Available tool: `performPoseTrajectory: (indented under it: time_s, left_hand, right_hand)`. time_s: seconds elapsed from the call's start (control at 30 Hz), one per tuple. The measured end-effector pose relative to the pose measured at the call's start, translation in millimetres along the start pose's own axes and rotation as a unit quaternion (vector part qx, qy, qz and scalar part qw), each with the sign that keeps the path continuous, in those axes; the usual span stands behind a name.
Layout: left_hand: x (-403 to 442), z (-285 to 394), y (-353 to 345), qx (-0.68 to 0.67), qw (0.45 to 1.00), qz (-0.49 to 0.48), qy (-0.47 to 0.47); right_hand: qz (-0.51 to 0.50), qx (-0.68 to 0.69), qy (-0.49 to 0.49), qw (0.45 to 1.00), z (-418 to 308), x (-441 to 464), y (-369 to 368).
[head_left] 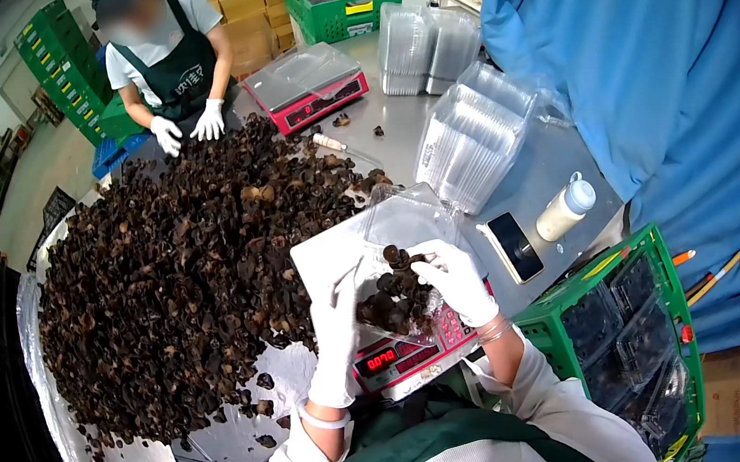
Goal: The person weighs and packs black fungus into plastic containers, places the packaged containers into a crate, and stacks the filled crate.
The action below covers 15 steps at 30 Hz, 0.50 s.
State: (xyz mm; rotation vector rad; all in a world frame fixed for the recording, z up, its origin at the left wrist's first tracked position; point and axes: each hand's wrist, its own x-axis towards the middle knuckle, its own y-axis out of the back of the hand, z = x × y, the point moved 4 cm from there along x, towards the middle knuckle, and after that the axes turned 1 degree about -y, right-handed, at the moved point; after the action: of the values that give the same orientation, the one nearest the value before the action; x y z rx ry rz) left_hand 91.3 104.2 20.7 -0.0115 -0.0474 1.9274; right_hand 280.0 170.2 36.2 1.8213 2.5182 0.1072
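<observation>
My right hand [455, 280], in a white glove, pinches dark wood ear mushrooms [395, 260] above a clear plastic box [410, 216]. More wood ear lies inside the box, whose lid is folded back. At the box's left side is my gloved left hand [336, 325], its fingers closed along the edge; the fingertips are partly hidden. Beneath the box is a red scale [451, 333] with a pale pan and lit red digits. Close to my left hand spreads a large heap of wood ear [179, 286].
Stacked clear boxes [475, 136], a phone [514, 247] and a white bottle [565, 206] stand to the right. A green crate [551, 338] holds packed boxes. Across the table, a gloved person [182, 73] works at the heap beside another red scale [310, 107].
</observation>
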Motion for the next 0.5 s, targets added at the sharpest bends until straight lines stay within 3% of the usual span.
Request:
performPoseTrajectory:
  time_s: [0.03,0.1,0.17,0.3,0.43,0.5]
  left_hand:
    - [-3,1,11,-0.002,0.999,0.032,0.023]
    - [-14,10,36,-0.006,0.993,0.116,-0.001]
    - [-31,-10,68,-0.027,0.988,0.154,-0.005]
    - [-97,-40,128,0.068,0.983,0.171,0.019]
    - [-179,-89,166,0.057,0.973,0.158,0.159]
    - [-208,-91,192,0.101,0.96,0.217,0.143]
  right_hand:
    - [-0.004,-0.002,-0.003,1.0,-5,-1,1]
    - [-0.009,-0.204,0.111,0.973,-23,-6,3]
    - [-0.04,-0.287,0.156,0.944,-18,-10,3]
    - [-0.009,-0.309,0.145,0.94,-24,-21,6]
    - [-0.014,-0.296,0.166,0.94,-46,-22,-16]
    - [-0.06,-0.257,0.166,0.95,-56,-24,-44]
